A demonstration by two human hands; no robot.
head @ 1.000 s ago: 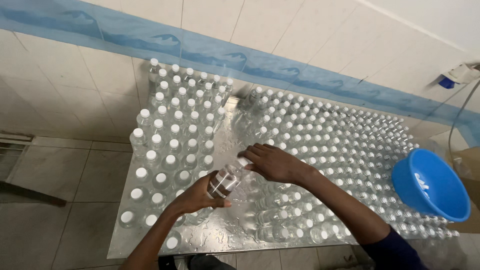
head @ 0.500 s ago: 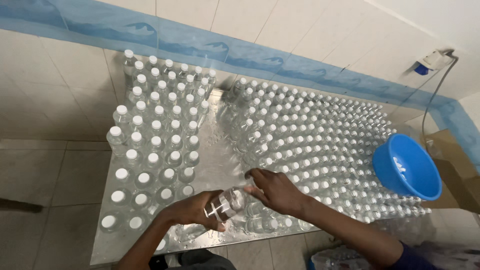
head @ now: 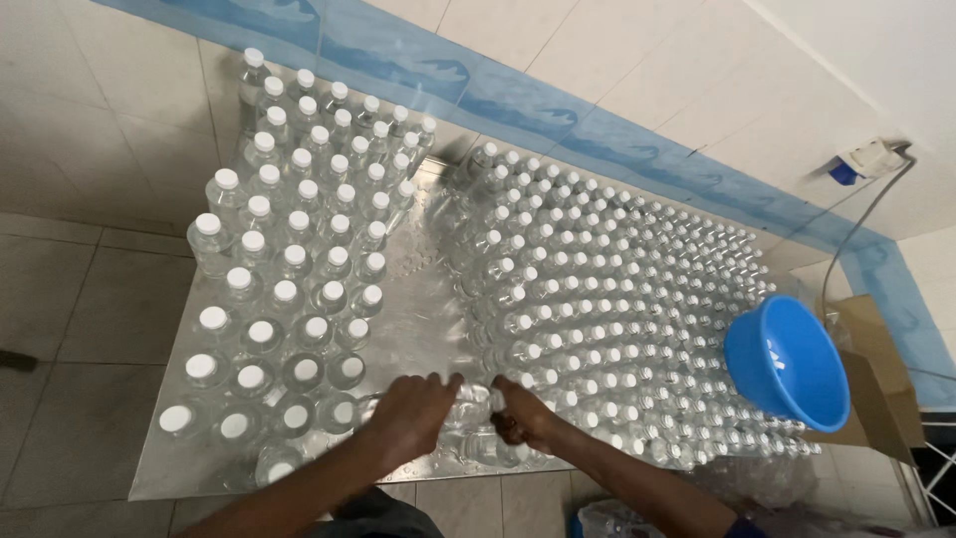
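My left hand point(head: 413, 416) and my right hand point(head: 523, 416) both grip one clear plastic bottle point(head: 472, 403), which lies sideways between them near the front edge of a metal table point(head: 418, 309). The left hand wraps its body. The right hand's fingers close around its white-capped end. On the left of the table stand several larger clear bottles with white caps point(head: 289, 259). On the right is a dense block of several smaller capped bottles point(head: 617, 289).
A blue plastic basin point(head: 787, 361) rests on the small bottles at the right. A cardboard box point(head: 881, 389) stands beside it. A wall socket with a cable point(head: 868, 159) hangs on the tiled wall. Grey tiled floor surrounds the table.
The bottle and both hands have come down toward the table's front edge. The head camera has moved back, showing more of the table.
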